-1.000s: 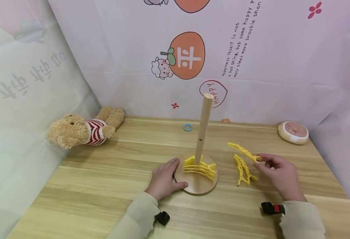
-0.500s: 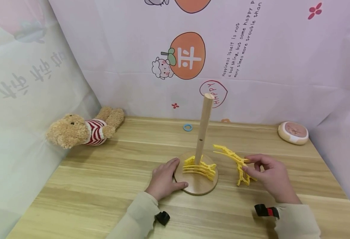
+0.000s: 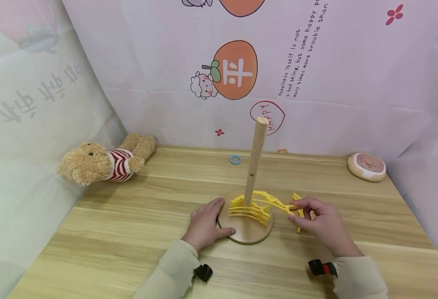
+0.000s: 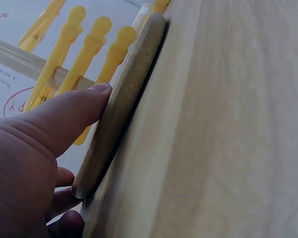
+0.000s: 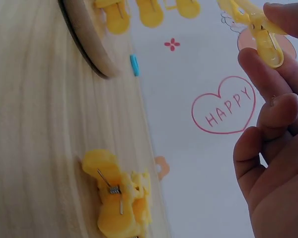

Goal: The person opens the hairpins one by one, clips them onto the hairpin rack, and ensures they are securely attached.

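My right hand pinches the handle end of a yellow alligator hair clip between thumb and fingers. The clip's long jaws point left, parted, and their tips overlap the foot of the wooden post in the head view. Several more yellow clips sit around the post's foot, over the round wooden base. At the left rim of that base, my left hand holds on, thumb on top and fingers at the edge. Yellow clips on the table lie partly hidden behind my right hand.
A small blue ring lies near the table's back edge. The teddy bear in a striped top lies at the back left. Over at the back right is a rounded pinkish device. Printed cloth walls in the table.
My right hand has moved left with the hair clip, from above the loose clips to the post. The clip's jaws have parted. My left hand and the stand stay put.
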Demonstrator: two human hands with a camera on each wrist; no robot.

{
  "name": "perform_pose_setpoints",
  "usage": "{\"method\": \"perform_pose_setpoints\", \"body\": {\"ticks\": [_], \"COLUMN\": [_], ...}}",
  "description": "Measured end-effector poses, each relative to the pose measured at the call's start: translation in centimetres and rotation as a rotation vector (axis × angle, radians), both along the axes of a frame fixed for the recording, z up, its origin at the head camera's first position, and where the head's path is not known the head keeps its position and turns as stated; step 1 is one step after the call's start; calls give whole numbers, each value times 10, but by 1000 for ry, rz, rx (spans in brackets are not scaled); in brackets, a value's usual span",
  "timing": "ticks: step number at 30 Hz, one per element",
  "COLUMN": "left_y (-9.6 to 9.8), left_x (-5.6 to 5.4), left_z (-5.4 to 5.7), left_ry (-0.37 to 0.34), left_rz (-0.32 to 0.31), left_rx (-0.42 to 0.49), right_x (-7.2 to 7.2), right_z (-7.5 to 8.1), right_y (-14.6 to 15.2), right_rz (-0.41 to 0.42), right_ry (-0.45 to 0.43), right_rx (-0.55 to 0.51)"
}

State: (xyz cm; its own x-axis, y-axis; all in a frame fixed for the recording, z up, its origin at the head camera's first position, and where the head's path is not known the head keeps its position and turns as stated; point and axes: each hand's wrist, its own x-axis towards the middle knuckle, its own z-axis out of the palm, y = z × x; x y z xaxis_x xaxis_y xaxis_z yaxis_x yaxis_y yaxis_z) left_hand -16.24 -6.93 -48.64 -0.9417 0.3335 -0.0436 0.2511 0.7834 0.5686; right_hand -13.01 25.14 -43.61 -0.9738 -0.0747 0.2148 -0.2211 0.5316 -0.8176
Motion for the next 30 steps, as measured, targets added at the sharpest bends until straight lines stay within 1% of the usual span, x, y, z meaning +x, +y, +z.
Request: {"method": "perform_pose_setpoints", "body": {"ticks": [8,17,24,30], "left_y": [1,1,2,2], "left_x": [-1,1,1,2], "left_z": [-1,0,2,2], "left_ry": [-5,13,17,27], "left_rz": [0,-6,-5,-12], "left_rx": [2,-8,-18,-35], "right_x": [0,-1,-1,-4], "right_z": [-3,-7,-6,-8], "right_y": [-5,-12,-18,-26], "right_rz": [-5,-7,4,21], "right_ry": [3,19,57,124], "right_rx": [24,28,65,85]}}
